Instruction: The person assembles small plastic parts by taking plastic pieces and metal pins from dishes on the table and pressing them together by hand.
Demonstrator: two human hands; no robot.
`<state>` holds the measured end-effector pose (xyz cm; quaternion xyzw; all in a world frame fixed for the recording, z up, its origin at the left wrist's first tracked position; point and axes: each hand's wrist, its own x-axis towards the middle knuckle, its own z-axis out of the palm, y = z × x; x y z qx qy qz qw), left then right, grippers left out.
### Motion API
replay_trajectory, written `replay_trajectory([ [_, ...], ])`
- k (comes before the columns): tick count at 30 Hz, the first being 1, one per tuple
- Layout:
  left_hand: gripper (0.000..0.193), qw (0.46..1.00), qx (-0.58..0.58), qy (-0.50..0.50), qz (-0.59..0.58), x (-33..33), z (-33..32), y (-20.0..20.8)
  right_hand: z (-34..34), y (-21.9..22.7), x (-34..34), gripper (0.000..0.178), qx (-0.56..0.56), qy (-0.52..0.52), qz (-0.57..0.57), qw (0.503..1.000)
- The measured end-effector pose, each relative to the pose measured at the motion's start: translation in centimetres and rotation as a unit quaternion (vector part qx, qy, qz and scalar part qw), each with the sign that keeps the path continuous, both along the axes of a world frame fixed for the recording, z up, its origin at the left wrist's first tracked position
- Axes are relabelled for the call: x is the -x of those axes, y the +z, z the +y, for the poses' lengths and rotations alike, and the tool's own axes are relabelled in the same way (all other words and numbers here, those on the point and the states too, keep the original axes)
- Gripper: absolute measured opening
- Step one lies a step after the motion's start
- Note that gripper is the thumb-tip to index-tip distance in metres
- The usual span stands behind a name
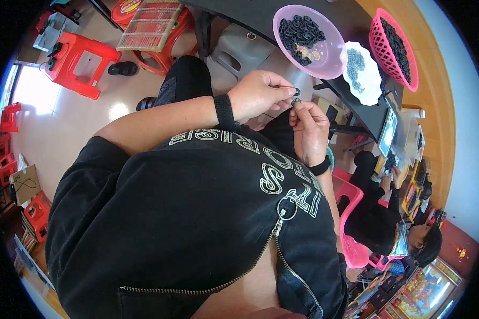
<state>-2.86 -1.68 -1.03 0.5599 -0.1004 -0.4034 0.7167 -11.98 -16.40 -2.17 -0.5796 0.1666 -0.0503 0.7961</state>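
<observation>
Apparently mid-job: blk piece (297, 92) is pinched by L hand (256, 94) & R hand (311, 134), nr bowl (332, 50); parts (298, 33) piled inside, done/left split unclear.

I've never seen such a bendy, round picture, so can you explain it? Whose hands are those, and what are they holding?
There's no robot here, just a person. A wide camera on their head looks down, making straight edges bend. The left hand and right hand pinch something small and black between their fingertips; it's too tiny to tell exactly what. On the dark table are a purple bowl with little black pieces, a white wavy-edged dish with tiny greyish bits, and a pink basket of black pieces.
</observation>
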Motion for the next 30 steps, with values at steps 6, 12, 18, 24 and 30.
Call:
replay_trajectory([
  [6,0.023,0.999,-0.004,0.006,0.042,-0.05,-0.06,0.09,0.36,0.27,-0.22,0.006,-0.012,-0.044,-0.025,0.999],
  [12,0.023,0.999,-0.008,-0.006,0.043,-0.05,-0.14,-0.25,0.27,0.15,-0.20,0.006,-0.017,-0.049,-0.027,0.998],
  [18,0.023,0.999,-0.024,-0.012,0.039,0.03,-0.15,-0.03,0.54,0.06,-0.17,0.006,-0.038,-0.044,-0.023,0.998],
  [24,0.022,0.999,-0.005,-0.020,0.047,-0.01,-0.10,-0.32,0.57,0.26,-0.04,0.007,-0.031,-0.020,-0.015,0.999],
  [30,0.021,0.999,-0.001,-0.027,0.043,-0.06,0.03,-0.34,0.66,0.32,-0.05,0.006,-0.031,-0.006,-0.008,0.999],
])
